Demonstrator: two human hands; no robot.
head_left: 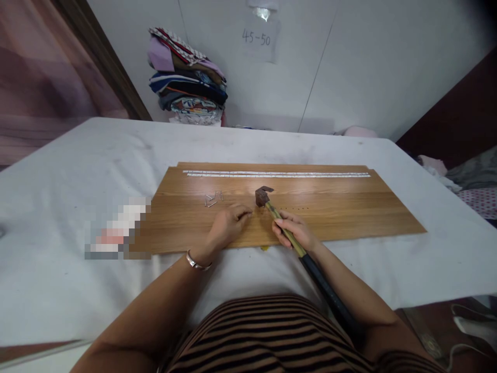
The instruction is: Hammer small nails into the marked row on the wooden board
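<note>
A long wooden board [349,207] lies flat on a white-covered table [58,197]. My right hand [295,231] is closed round the handle of a claw hammer [264,196], whose rusty head rests low over the board's middle. My left hand [228,224] sits on the board just left of the hammer head, fingertips pinched together; whatever they hold is too small to make out. A few loose nails [213,199] lie on the board beyond my left hand. A row of small dark dots [295,209] runs right of the hammer head.
Two thin white strips [277,174] lie along the board's far edge. A stack of folded fabrics [188,77] stands against the wall behind the table. A blurred patch [118,228] sits at the board's left end. More cloth lies off the table's right side.
</note>
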